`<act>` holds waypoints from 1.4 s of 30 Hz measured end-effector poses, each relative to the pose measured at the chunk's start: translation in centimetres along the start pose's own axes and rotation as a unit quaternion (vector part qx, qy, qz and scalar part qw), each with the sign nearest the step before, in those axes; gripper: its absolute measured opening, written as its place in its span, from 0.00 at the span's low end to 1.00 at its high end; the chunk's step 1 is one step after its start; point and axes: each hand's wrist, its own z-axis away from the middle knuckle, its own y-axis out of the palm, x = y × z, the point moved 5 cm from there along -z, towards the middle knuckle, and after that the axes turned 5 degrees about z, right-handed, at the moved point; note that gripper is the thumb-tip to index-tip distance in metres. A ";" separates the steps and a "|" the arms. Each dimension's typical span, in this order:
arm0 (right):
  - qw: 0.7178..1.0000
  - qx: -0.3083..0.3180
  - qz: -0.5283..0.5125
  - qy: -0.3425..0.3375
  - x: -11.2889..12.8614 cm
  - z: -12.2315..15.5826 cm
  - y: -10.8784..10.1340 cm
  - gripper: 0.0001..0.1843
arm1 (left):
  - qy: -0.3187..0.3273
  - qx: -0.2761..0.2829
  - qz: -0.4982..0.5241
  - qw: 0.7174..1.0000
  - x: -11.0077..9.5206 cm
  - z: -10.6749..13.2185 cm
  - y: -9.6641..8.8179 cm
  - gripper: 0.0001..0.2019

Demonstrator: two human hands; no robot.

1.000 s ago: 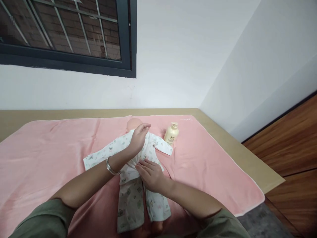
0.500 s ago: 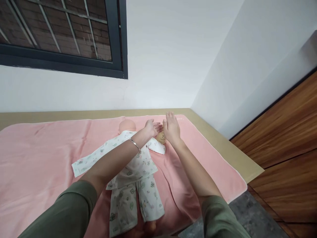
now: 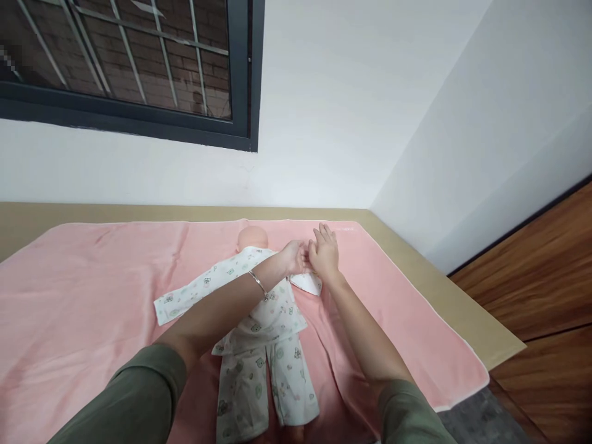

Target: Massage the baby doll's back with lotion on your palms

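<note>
A baby doll (image 3: 259,320) in white printed clothes lies on its back on a pink blanket (image 3: 92,277), its bare head (image 3: 252,237) toward the wall. My left hand (image 3: 295,258), with a bracelet on the wrist, reaches across the doll's chest, its fingers curled in just past the doll's sleeve end (image 3: 308,283). My right hand (image 3: 324,254) is pressed against the left one, back toward me, fingers stretched upward and slightly apart. Whatever stands between the two hands is hidden by them.
The blanket covers a tan surface (image 3: 462,308) set in a corner of white walls. A dark-framed window (image 3: 139,68) is above on the left. A wooden panel (image 3: 546,296) and grey floor lie to the right.
A second ago my hands lay on the doll's chest and belly. Both then reached toward the cream pump bottle beside the doll's arm and now close together over that spot, hiding it.
</note>
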 end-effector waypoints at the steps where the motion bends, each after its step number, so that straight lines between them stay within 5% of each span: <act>1: 1.000 -0.004 -0.005 0.006 0.1 0.1 -0.3 0.26 | -0.012 0.007 -0.008 1.000 0.5 0.6 -0.6 0.11; 4: 0.999 -0.030 -0.031 0.005 2.2 1.5 -0.8 0.28 | -0.018 0.049 -0.027 0.998 1.8 2.3 -2.4 0.12; 6: 0.996 -0.013 -0.075 -0.041 5.7 3.6 -0.4 0.29 | 0.028 0.086 -0.016 0.996 1.5 3.5 -3.4 0.16; 10: 0.981 0.057 -0.143 -0.115 13.5 9.9 0.6 0.38 | 0.117 0.110 0.018 0.987 -1.7 6.6 -5.2 0.26; 13: 0.953 0.112 -0.168 -0.226 17.0 12.6 0.0 0.43 | 0.160 0.117 0.027 0.980 -3.6 9.4 -5.7 0.31; 20: 0.980 0.039 -0.166 -0.098 16.0 6.7 -1.2 0.33 | 0.181 0.124 0.003 0.976 -0.9 12.9 -4.5 0.30; 24: 0.969 0.021 -0.181 -0.168 18.7 8.6 -1.0 0.42 | 0.195 0.115 -0.015 0.974 -2.8 12.8 -4.9 0.32; 27: 0.941 0.032 -0.223 -0.254 18.4 9.9 -0.1 0.42 | 0.243 0.060 -0.003 0.968 -3.9 12.8 -6.0 0.31; 30: 0.920 0.036 -0.244 -0.305 16.2 9.2 0.6 0.36 | 0.204 0.022 0.013 0.979 -1.9 12.9 -6.5 0.35; 34: 0.936 0.024 -0.242 -0.253 14.8 8.2 -0.2 0.30 | 0.153 0.049 -0.018 0.987 1.1 13.5 -5.6 0.36; 39: 0.934 0.067 -0.239 -0.256 17.0 10.7 -1.1 0.47 | 0.264 -0.008 -0.049 0.963 -0.6 13.0 -6.8 0.28; 42: 0.916 0.127 -0.243 -0.294 16.3 10.4 0.3 0.41 | 0.390 -0.052 -0.127 0.911 -2.8 12.0 -9.3 0.28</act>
